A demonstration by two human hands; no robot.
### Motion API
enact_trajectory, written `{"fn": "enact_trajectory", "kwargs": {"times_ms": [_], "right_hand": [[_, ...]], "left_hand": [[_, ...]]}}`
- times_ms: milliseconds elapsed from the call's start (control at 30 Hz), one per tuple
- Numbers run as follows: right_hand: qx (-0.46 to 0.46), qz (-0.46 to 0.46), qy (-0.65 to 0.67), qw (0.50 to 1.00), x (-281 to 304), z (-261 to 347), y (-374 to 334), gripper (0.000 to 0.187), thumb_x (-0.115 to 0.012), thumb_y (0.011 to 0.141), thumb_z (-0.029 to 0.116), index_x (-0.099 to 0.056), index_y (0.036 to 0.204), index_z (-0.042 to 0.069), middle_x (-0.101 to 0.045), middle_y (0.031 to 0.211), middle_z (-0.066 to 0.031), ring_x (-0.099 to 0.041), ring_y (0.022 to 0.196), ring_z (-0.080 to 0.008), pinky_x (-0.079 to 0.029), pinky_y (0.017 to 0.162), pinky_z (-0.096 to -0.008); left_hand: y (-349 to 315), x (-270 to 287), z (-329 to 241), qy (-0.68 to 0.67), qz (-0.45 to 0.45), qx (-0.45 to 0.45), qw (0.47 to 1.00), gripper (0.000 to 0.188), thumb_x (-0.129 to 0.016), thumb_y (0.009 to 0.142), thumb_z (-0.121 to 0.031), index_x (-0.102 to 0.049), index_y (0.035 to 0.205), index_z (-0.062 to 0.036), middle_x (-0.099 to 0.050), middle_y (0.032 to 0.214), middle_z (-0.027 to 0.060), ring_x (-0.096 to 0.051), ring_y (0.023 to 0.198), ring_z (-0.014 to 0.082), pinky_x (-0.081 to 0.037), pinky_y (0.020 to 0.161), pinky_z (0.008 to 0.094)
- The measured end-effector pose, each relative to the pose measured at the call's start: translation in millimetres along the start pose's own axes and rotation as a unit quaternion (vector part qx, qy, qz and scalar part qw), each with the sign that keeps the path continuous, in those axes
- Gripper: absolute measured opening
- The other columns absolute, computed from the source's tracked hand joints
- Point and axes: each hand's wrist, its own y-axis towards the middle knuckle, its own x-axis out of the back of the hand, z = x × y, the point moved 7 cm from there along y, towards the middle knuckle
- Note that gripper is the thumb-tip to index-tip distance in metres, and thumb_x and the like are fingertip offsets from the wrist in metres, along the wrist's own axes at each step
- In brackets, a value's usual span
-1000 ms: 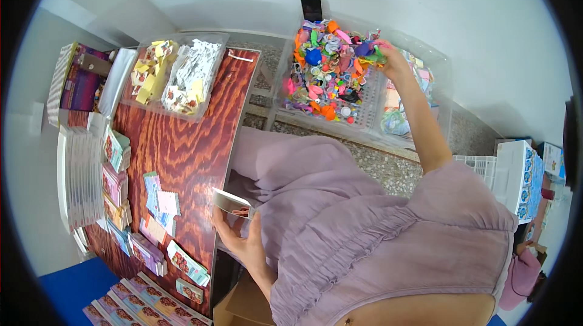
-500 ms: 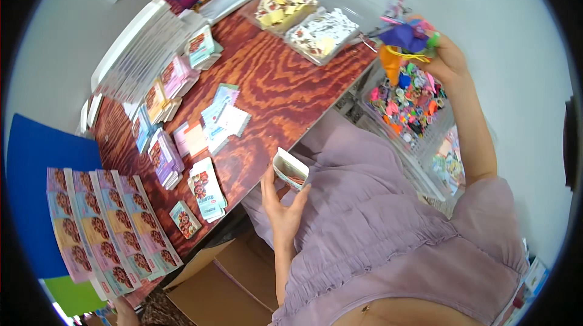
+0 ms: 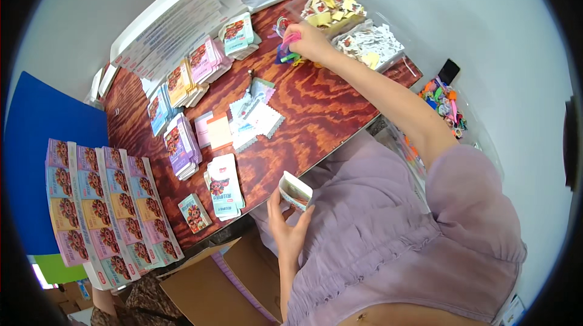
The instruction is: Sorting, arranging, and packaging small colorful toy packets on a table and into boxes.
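A left hand [image 3: 288, 232] cups a small open box [image 3: 296, 191] by its sides just past the table's edge, fingers and thumb wrapped around it, mouth tipped up; something reddish shows inside, too small to make out. Left of that grip, a fanned pile of cards [image 3: 225, 189] and a small closed box [image 3: 194, 213] lie on the red-grained table [image 3: 316, 104], with an open carton [image 3: 206, 277] below. Beyond it sit zigzag-edged packets [image 3: 267, 118] and stacked cards [image 3: 181, 147].

Farther out, the right hand [image 3: 313, 44] clutches a bunch of pink, blue and green trinkets [image 3: 285, 53]; whether any have slipped free, or touch the tabletop, cannot be told. Half a second ago the bunch hung by the table's far corner; now it is over the table, well apart from the box, so the catch is out of its tub but not in the box. Just right of this grip stands a tray of silver packets [image 3: 384, 44]; farther right, the trinket tub [image 3: 446, 104] and a phone [image 3: 449, 71].
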Motion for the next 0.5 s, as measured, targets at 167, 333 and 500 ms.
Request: {"fn": "enact_trajectory", "kwargs": {"times_ms": [167,333,500], "right_hand": [[0.070,0.016,-0.200,0.977,-33.6,3.5,-7.7,0.017,-0.068,0.082,0.020,-0.069,0.098,0.013,-0.057,0.108,-0.0114,-0.057,0.107,-0.0321,-0.049,0.087,-0.0452],[0.150,0.067,-0.261,0.951,-35.3,26.3,-14.4,0.043,-0.073,0.079,0.021,-0.066,0.120,0.013,-0.058,0.122,-0.0117,-0.049,0.120,-0.0343,-0.049,0.094,-0.0452],[0.206,0.083,-0.253,0.942,-66.7,84.4,-26.9,0.020,-0.061,0.079,0.007,-0.069,0.098,0.006,-0.063,0.106,-0.0106,-0.056,0.108,-0.0325,-0.052,0.088,-0.0445]], "left_hand": [[7.6,-12.3,-3.4,0.004,0.033,0.001,0.999,0.077,-0.084,0.071,-0.006,-0.047,0.138,-0.0020,-0.051,0.126,0.0101,-0.057,0.107,0.0199,-0.057,0.083,0.0320],[11.3,-15.3,-3.3,0.004,0.050,0.000,0.999,0.076,-0.084,0.073,-0.007,-0.047,0.139,-0.0012,-0.052,0.128,0.0113,-0.058,0.109,0.0212,-0.058,0.084,0.0319],[14.4,-15.5,-4.2,0.006,0.056,0.004,0.998,0.076,-0.084,0.073,-0.007,-0.047,0.139,-0.0016,-0.052,0.129,0.0112,-0.058,0.109,0.0213,-0.058,0.085,0.0325]]}}
